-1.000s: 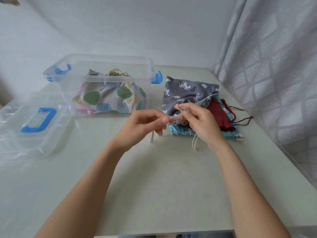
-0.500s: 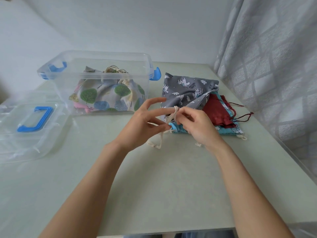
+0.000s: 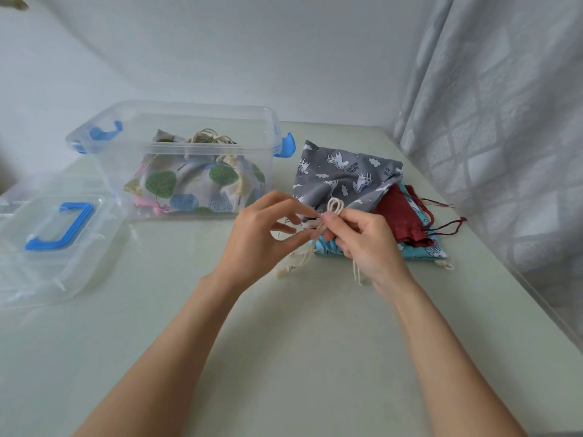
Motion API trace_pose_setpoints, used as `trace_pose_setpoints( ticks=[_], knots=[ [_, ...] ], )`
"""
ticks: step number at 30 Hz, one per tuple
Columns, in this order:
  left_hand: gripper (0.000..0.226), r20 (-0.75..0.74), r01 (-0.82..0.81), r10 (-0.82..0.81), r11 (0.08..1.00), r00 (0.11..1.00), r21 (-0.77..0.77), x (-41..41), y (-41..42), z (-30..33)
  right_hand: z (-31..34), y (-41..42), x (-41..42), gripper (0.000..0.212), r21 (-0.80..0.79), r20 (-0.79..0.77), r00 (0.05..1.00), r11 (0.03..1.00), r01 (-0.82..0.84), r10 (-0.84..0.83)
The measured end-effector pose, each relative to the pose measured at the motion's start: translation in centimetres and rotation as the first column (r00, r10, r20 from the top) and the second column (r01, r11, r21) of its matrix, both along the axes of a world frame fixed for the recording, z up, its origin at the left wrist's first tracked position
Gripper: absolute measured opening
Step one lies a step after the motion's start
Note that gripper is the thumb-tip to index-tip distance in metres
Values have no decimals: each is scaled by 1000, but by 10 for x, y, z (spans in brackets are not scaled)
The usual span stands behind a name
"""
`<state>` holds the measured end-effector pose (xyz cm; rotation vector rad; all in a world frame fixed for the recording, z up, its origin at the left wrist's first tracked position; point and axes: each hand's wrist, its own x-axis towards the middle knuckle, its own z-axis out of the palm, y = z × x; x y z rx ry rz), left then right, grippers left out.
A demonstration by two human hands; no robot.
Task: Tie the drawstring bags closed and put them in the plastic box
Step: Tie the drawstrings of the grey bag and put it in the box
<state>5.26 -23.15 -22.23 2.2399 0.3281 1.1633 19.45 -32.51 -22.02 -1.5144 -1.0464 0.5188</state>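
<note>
Both hands meet fingertip to fingertip above the pale green surface (image 3: 284, 326): left hand (image 3: 262, 238) and right hand (image 3: 362, 241) pinch the cream cotton drawstring (image 3: 335, 207), looped at the grey unicorn-print fabric bag (image 3: 340, 178) just behind them.

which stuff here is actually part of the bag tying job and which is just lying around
Part of the job:
- grey unicorn bag, its cream drawstring held by left hand and right hand
- dark red bag
- turquoise bag
- tree-print bag, already in the plastic box

Just lying about:
- box lid
- curtain
</note>
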Motion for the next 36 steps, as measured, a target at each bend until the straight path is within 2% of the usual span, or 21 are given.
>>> trace_pose_setpoints(
  ticks=[3, 6, 11, 12, 14, 16, 17, 22, 28, 31, 34, 36],
  knots=[
    [18, -50, -20, 22, 999, 998, 49, -1, 1, -3, 0, 0, -1, 29, -8, -2, 1000, 1000, -7, 7],
    [7, -20, -77, 78, 995, 997, 61, 0, 3, -2, 0, 0, 0, 26, -14, -8, 1000, 1000, -13, 13],
    [2, 57, -10, 28, 956, 998, -294, 2, -2, 1, 1, 1, -2, 24, 25, -20, 1000, 999, -23, 23],
    [4, 68, 23, 2, 933, 998, -359, 3, -3, 1, 2, 1, -2, 24, 37, -32, 999, 999, -16, 18],
    [26, 40, 63, -51, 913, 998, -404, 4, -4, 0, 3, 0, -3, 24, 45, -52, 999, 999, -4, 7],
    [54, -48, 55, -76, 938, 996, -342, 5, -3, -3, 6, -2, -3, 24, 54, -50, 999, 998, -13, 15],
    [58, -69, 54, -80, 948, 994, -315, 6, -4, -4, 9, -4, -4, 21, 60, -54, 998, 998, -29, 33],
    [31, 21, 80, -77, 955, 997, -286, 7, -8, 3, 17, -9, -10, 10, 58, -101, 977, 981, -184, 189],
    [18, 14, 74, -73, 994, 997, -82, 6, -3, 3, 25, -21, -7, 16, 39, -70, 957, 959, -281, 283],
    [6, 20, 57, -56, 997, 998, -54, 7, -1, 2, 28, -24, -4, 19, 66, -49, 952, 952, -298, 301],
    [11, -21, -18, 19, 999, 1000, 51, 6, 2, 3, 30, -26, 1, 16, 97, 26, 959, 954, -282, 281],
    [13, -36, -10, 12, 999, 999, 51, 6, 1, 4, 28, -25, 4, 7, 116, 95, 970, 965, -236, 225]
  ],
)
